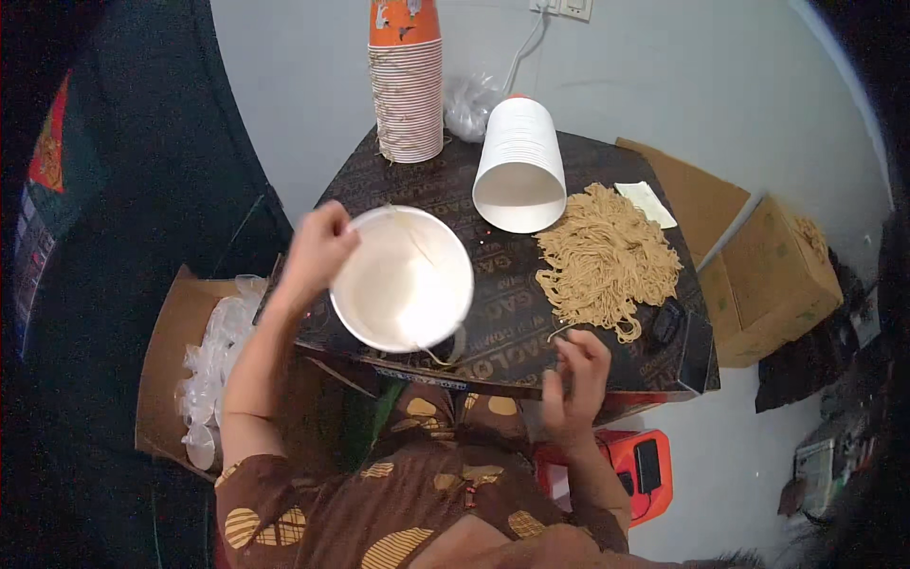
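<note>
A wide white paper bucket [365,294] stands mouth up near the table's front left. My left hand [327,248] is closed at its left rim, fingers curled against the edge. Thin tan strands cross its mouth, and one strand end [438,359] hangs past the near rim. My right hand [576,384] is at the table's front edge, fingers bent, with a short tan strand [559,333] at the fingertips. Just beyond that hand lies a loose heap of tan string [611,256]. A nested stack of white buckets [521,142] lies on its side, mouth toward me.
A tall upright stack of orange-printed buckets [408,95] stands at the back, beside a clear plastic bag [471,106]. A white paper piece [646,204] and a small black object [667,321] flank the heap. Cardboard boxes [777,275] stand right; a carton of clear plastic pieces [156,379] stands left.
</note>
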The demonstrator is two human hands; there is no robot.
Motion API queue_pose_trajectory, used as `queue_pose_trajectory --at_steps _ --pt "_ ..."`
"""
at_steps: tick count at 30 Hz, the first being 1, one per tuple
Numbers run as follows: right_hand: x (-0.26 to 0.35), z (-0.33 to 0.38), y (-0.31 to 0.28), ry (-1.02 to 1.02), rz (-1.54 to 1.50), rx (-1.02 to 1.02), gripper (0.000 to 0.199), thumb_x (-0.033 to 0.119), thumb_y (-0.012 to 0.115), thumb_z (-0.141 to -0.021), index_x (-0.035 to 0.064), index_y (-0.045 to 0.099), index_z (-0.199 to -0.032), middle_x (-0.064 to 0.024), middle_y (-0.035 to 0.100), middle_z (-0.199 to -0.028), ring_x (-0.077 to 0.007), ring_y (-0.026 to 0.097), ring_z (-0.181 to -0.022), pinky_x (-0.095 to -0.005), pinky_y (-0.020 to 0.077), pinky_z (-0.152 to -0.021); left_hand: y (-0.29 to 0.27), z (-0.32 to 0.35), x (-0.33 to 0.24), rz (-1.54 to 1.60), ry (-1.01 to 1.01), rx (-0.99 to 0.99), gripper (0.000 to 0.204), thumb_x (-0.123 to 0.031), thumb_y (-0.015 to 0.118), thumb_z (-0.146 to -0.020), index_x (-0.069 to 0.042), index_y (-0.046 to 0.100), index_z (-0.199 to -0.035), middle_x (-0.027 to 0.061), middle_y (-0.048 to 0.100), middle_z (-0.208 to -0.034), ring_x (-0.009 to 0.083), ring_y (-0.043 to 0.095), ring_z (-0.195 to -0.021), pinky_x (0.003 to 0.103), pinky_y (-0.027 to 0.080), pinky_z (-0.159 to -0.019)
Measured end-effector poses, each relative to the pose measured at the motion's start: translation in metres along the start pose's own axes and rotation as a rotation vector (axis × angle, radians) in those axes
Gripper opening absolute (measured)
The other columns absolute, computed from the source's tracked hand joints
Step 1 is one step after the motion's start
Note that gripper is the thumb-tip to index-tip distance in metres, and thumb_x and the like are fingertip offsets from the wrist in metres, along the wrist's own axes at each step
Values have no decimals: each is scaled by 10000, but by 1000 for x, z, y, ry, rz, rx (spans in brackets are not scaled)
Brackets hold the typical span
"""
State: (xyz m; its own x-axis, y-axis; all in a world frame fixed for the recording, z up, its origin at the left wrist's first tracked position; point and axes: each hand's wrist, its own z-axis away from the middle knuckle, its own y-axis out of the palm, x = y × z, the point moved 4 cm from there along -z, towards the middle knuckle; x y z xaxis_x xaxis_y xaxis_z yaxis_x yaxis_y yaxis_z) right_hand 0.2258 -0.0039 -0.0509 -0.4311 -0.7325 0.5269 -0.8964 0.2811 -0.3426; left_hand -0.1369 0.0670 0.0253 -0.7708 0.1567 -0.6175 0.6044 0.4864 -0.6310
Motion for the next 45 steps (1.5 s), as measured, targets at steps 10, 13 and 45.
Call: queue_pose_trajectory --at_steps 10,13,45 --pt "-63 32 -12 165 133 17 192 -46 566 -885 -39 618 -1070 -172 561 -1104 -278 591 -969 -343 501 -819 26 -8 20 -673 818 -399 135 -48 638 -760 30 564 -842 256 459 -1338 421 452 -1250 557 361 -1058" --pt "-66 30 -13 175 126 3 162 -42 568 -888 -44 620 -1042 -173 573 -1084 -293 596 -967 -345 500 -827 55 15 42 -746 791 -352 120 -59 605 -770 30 556 -835 257 418 -1400 415 397 -1316 577 315 -1104" --pt "-92 28 -18 358 70 -72 88 -10 571 -881 -13 656 -902 -127 633 -937 -240 631 -823 -316 500 -731 195 -139 -75 -198 825 -289 108 -22 590 -759 -7 530 -848 160 528 -798 354 557 -770 455 450 -672"
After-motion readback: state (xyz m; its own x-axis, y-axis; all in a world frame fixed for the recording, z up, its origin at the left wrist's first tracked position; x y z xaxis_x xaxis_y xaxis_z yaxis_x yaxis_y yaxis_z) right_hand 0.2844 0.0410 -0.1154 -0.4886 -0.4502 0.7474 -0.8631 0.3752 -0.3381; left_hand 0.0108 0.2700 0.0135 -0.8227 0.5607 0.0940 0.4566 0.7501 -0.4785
